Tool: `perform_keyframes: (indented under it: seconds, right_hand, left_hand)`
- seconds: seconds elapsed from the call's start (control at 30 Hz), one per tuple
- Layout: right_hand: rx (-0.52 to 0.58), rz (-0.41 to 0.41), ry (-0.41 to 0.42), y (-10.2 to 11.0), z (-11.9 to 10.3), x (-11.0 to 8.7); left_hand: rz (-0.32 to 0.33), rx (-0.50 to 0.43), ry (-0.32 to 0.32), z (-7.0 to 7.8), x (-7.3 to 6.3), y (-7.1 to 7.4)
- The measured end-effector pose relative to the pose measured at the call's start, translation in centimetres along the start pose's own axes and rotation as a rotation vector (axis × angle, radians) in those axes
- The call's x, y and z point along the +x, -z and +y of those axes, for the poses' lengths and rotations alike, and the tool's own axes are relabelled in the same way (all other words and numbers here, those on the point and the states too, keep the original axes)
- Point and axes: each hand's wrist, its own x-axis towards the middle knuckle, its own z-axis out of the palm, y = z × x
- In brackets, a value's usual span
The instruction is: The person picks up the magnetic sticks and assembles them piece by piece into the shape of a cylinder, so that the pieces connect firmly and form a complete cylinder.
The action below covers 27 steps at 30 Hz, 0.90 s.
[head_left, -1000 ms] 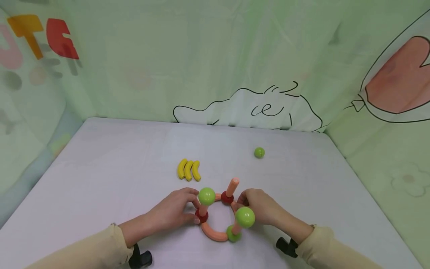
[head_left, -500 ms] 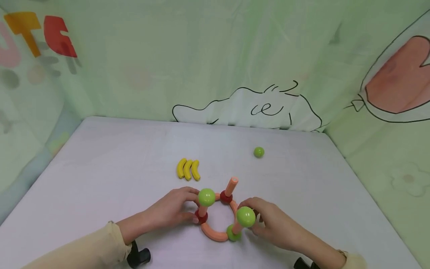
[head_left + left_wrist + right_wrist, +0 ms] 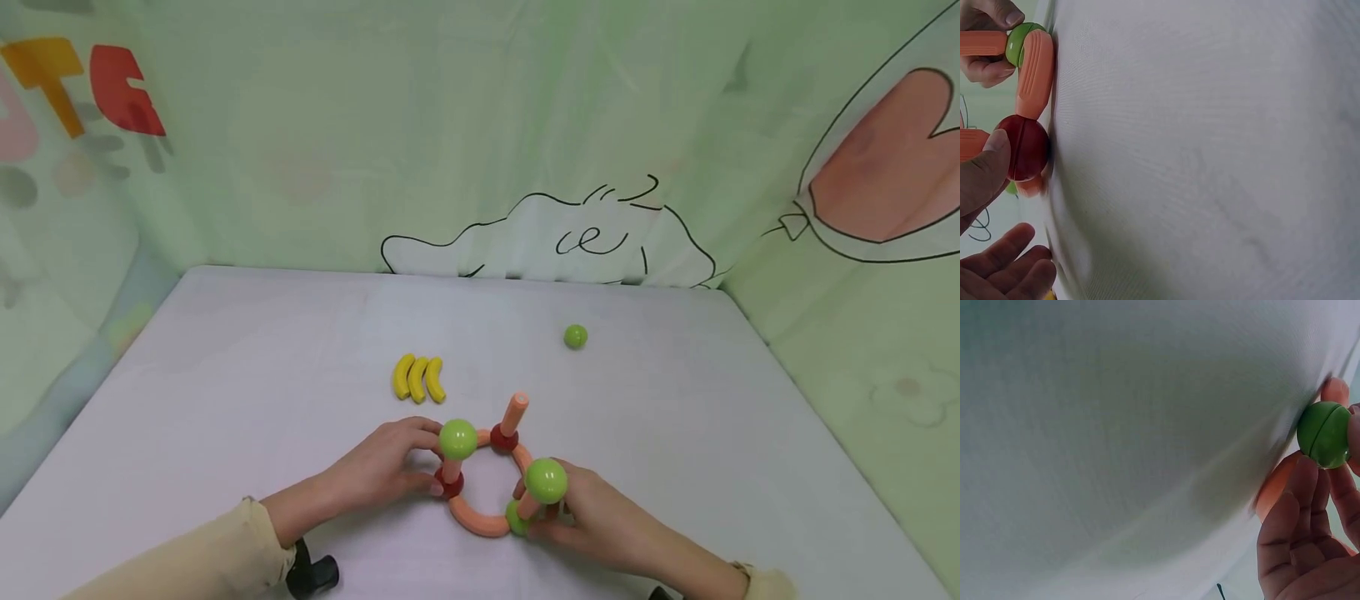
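Note:
A ring of curved orange pieces (image 3: 480, 522) joined by ball connectors lies on the table in the head view. My left hand (image 3: 390, 462) pinches a red ball connector (image 3: 1025, 149) on its left side, thumb pressed to it in the left wrist view. My right hand (image 3: 600, 517) holds the lower green ball connector (image 3: 1325, 434) at the ring's near right, thumb and fingers at either side. Upright orange rods rise from these two, each topped by a green ball (image 3: 458, 439). A third, bare rod (image 3: 514, 413) stands on the far red connector (image 3: 504, 437).
Three yellow toy bananas (image 3: 417, 379) lie side by side beyond my left hand. A loose green ball (image 3: 576, 337) sits farther back on the right. Green printed fabric walls (image 3: 300, 150) border the white table (image 3: 262, 350) at the back and sides.
My right hand has left the ring's right side, drawn back toward the near edge and taken hold of the lower green connector. The left hand keeps its grip on the red one.

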Motion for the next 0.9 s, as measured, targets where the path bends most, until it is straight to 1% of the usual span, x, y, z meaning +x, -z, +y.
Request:
perform_keyframes:
  seconds: [0.17,0.3,0.47,0.5,0.63,0.9]
  right_hand:
    - [-0.012,-0.001,0.002,0.1,0.2,0.0]
    - [0.004,-0.005,-0.010,0.3,0.3,0.0]
    - [0.015,0.011,-0.009,0.6,0.6,0.1]
    - [0.016,0.012,-0.016,0.7,0.7,0.2]
    - [0.021,0.013,-0.045,1.1,0.8,0.4]
    - [0.013,0.016,-0.090,1.6,1.1,0.8]
  left_hand:
    - [0.002,0.009,-0.005,0.1,-0.1,0.1]
    - [0.007,0.037,-0.030,0.1,-0.3,0.1]
    - [-0.003,0.029,-0.019,0.2,-0.4,0.0]
    - [-0.009,0.022,-0.010,0.2,-0.4,0.0]
    - [-0.014,0.027,-0.008,0.3,-0.6,0.0]
    - [-0.007,0.047,-0.056,0.3,-0.9,-0.2]
